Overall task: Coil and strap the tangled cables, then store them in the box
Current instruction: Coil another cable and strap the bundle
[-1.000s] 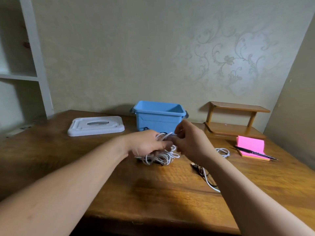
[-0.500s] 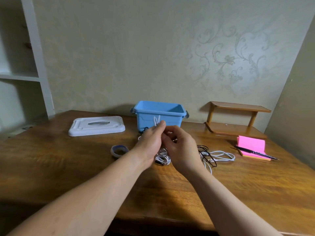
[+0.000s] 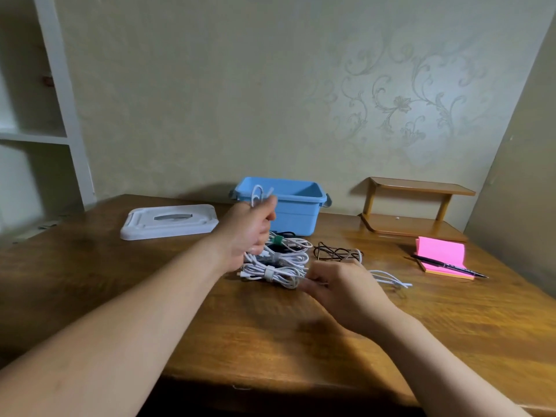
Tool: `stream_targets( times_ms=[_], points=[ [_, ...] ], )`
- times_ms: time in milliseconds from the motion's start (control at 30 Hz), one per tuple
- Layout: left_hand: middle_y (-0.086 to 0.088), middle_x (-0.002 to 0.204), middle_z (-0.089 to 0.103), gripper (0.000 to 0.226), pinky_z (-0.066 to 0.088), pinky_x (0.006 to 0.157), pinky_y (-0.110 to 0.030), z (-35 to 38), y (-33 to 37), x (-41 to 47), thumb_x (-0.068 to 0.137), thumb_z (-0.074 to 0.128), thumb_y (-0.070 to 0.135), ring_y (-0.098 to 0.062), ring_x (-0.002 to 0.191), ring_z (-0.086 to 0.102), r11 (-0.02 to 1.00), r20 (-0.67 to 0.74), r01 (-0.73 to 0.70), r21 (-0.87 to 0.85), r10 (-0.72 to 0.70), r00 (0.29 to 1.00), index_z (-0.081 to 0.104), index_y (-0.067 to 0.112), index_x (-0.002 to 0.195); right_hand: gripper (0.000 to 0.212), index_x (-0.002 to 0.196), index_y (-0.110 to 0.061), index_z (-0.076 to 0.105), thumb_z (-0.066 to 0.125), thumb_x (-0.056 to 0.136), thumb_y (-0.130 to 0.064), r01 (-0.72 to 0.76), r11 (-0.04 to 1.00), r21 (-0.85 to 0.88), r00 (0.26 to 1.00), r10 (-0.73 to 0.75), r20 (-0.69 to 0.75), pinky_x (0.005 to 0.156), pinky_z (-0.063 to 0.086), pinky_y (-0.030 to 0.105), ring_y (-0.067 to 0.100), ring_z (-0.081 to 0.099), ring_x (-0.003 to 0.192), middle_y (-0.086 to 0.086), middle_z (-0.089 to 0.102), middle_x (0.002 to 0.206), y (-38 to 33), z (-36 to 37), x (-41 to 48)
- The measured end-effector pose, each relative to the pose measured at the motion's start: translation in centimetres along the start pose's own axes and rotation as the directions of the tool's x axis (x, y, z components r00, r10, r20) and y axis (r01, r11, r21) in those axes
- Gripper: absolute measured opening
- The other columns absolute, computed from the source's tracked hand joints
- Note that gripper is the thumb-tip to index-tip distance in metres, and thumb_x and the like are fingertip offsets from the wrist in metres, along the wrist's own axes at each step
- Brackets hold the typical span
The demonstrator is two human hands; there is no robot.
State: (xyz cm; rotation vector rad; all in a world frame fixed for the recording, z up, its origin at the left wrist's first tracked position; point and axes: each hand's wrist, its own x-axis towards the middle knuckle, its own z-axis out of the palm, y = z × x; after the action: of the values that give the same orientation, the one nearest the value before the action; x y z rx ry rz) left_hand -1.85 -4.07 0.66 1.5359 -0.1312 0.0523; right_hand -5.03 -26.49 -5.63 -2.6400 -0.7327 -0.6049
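L hand (image 3: pixel 249 230) fisted round white cable (image 3: pixel 257 195) over mid tabletop (image 3: pixel 301 341); R hand (image 3: pixel 343 287) grip unclear. Light, floppy: prob. grab bunched loops.

This looks like a room in a home, a desk corner. The wall has pale wallpaper with curly flowers (image 3: pixel 400 103). A brown wooden table (image 3: pixel 270 341) holds a small wooden two-level rack (image 3: pixel 418 186), a pink pad of sticky notes (image 3: pixel 440 251) and a black pen (image 3: pixel 449 266). White open shelves (image 3: pixel 72 139) stand at the left.

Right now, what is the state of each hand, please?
Left hand: grips a white cable loop.
Right hand: beside the strapped white coil; grip cannot be told.
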Motion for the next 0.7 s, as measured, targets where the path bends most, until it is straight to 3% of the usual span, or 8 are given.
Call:
stream_targets(
  times_ms=[100, 200, 267, 333, 400, 533, 633, 700],
  points=[
    [0.005, 0.058, 0.036, 0.040, 0.025, 0.043, -0.025, 0.5, -0.1, -0.8, 0.102, 0.068, 0.047, -0.009, 0.045, 0.030, 0.937, 0.175, -0.008, 0.350, -0.057, 0.983, 0.064, 0.007, 0.103, 0.022, 0.089, -0.028, 0.068, 0.070, 0.097, -0.049, -0.045, 0.995, 0.088, 0.999, 0.044, 0.006, 0.071, 0.049, 0.037, 0.011, 0.064, 0.075, -0.013, 0.070, 0.080, 1.2, -0.9, 0.2],
    [0.019, 0.051, 0.052, 0.037, 0.036, 0.045, -0.017, 2.2, -1.1, -1.6, 0.097, 0.073, 0.051, 0.003, 0.042, 0.045, 0.778, 0.351, -0.186, 0.601, -0.047, 0.935, 0.065, 0.015, 0.095, 0.019, 0.097, -0.032, 0.060, 0.078, 0.094, -0.032, -0.097, 0.963, 0.250, 0.995, 0.102, -0.008, 0.072, 0.059, 0.043, 0.009, 0.067, 0.079, -0.012, 0.071, 0.088, 0.9, -2.0, 1.1],
    [0.020, 0.059, 0.062, 0.027, 0.041, 0.050, -0.011, 3.1, -1.5, -1.9, 0.100, 0.073, 0.043, 0.007, 0.050, 0.053, 0.803, 0.448, -0.234, 0.549, -0.045, 0.893, 0.067, 0.016, 0.099, 0.032, 0.097, -0.032, 0.052, 0.082, 0.090, -0.026, -0.117, 0.947, 0.300, 0.991, 0.131, -0.025, 0.070, 0.059, 0.041, 0.013, 0.065, 0.078, -0.009, 0.069, 0.088, 0.6, -2.8, 1.6],
    [0.013, 0.075, 0.071, 0.026, 0.051, 0.068, -0.020, 3.0, -1.6, -1.7, 0.099, 0.075, 0.043, -0.001, 0.067, 0.063, 0.811, 0.499, -0.242, 0.532, -0.069, 0.864, 0.070, 0.018, 0.102, 0.040, 0.092, -0.032, 0.047, 0.086, 0.087, -0.029, -0.116, 0.936, 0.332, 0.990, 0.134, -0.034, 0.063, 0.054, 0.031, 0.010, 0.059, 0.072, -0.008, 0.066, 0.084, 0.5, -3.3, 1.6],
    [0.003, 0.081, 0.073, 0.024, 0.054, 0.074, -0.029, 2.8, -1.8, -1.7, 0.102, 0.071, 0.041, -0.011, 0.075, 0.066, 0.790, 0.540, -0.256, 0.557, -0.110, 0.835, 0.070, 0.017, 0.097, 0.041, 0.089, -0.030, 0.047, 0.088, 0.084, -0.032, -0.115, 0.922, 0.370, 0.990, 0.137, -0.034, 0.058, 0.047, 0.021, 0.006, 0.053, 0.066, -0.009, 0.063, 0.079, 0.6, -3.6, 1.5],
    [-0.009, 0.075, 0.070, 0.027, 0.055, 0.079, -0.023, 2.6, -1.9, -2.4, 0.111, 0.057, 0.027, -0.018, 0.080, 0.072, 0.938, 0.513, -0.139, 0.317, -0.047, 0.857, 0.069, 0.003, 0.107, 0.027, 0.094, -0.024, 0.059, 0.076, 0.092, -0.045, -0.153, 0.884, 0.442, 0.985, 0.173, -0.005, 0.063, 0.052, 0.029, 0.009, 0.059, 0.068, -0.002, 0.067, 0.079, 1.7, -3.9, 1.2],
    [-0.004, 0.062, 0.054, 0.028, 0.052, 0.054, -0.028, 2.2, -2.5, -2.2, 0.112, 0.053, 0.027, -0.018, 0.055, 0.058, 0.999, 0.322, 0.026, -0.035, -0.013, 0.947, 0.064, 0.001, 0.112, 0.015, 0.098, -0.020, 0.067, 0.067, 0.103, -0.034, -0.216, 0.834, 0.508, 0.973, 0.230, 0.036, 0.075, 0.060, 0.040, 0.011, 0.071, 0.075, 0.000, 0.076, 0.083, 2.8, -3.4, 0.8],
    [0.001, 0.062, 0.042, 0.026, 0.043, 0.048, -0.027, 2.8, -3.2, -2.0, 0.110, 0.056, 0.029, -0.014, 0.049, 0.045, 0.989, 0.208, 0.033, -0.145, -0.003, 0.978, 0.062, 0.004, 0.113, 0.012, 0.096, -0.022, 0.068, 0.065, 0.106, -0.027, -0.235, 0.815, 0.529, 0.961, 0.275, 0.003, 0.075, 0.061, 0.042, 0.012, 0.072, 0.072, 0.000, 0.076, 0.081, 2.7, -2.8, 0.7]
  ],
)
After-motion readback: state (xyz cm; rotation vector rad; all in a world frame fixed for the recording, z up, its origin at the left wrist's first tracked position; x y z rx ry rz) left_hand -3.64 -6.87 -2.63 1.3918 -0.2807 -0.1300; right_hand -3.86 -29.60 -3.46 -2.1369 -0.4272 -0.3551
